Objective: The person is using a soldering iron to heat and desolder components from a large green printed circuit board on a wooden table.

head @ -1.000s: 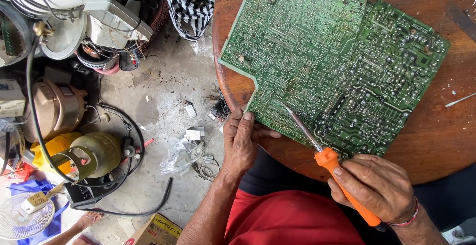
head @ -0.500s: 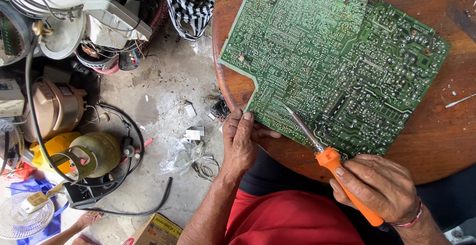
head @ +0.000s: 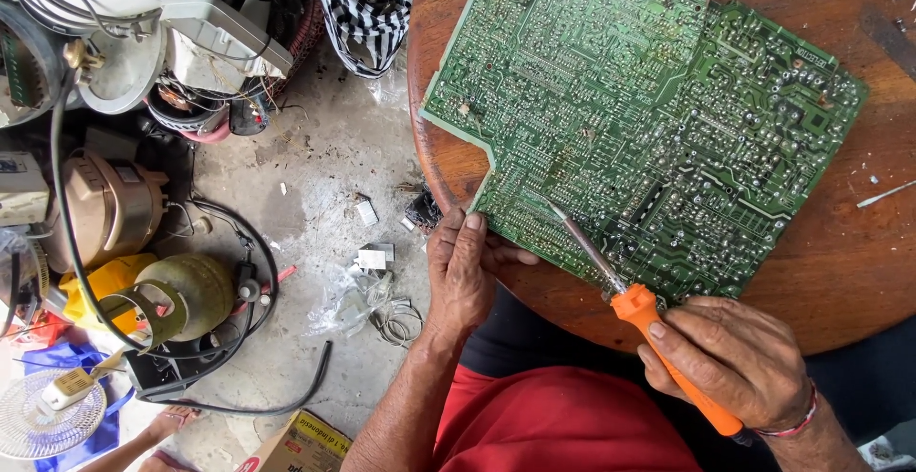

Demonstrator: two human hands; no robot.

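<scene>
Head view: the green board (head: 649, 128) lay solder-side up on the round table (head: 840, 281). The left hand (head: 463, 272) pressed flat, fingers spread, on the board's near edge. The right hand (head: 735, 362) gripped an orange iron (head: 668, 348), its tip touching the board by the left thumb.
</scene>
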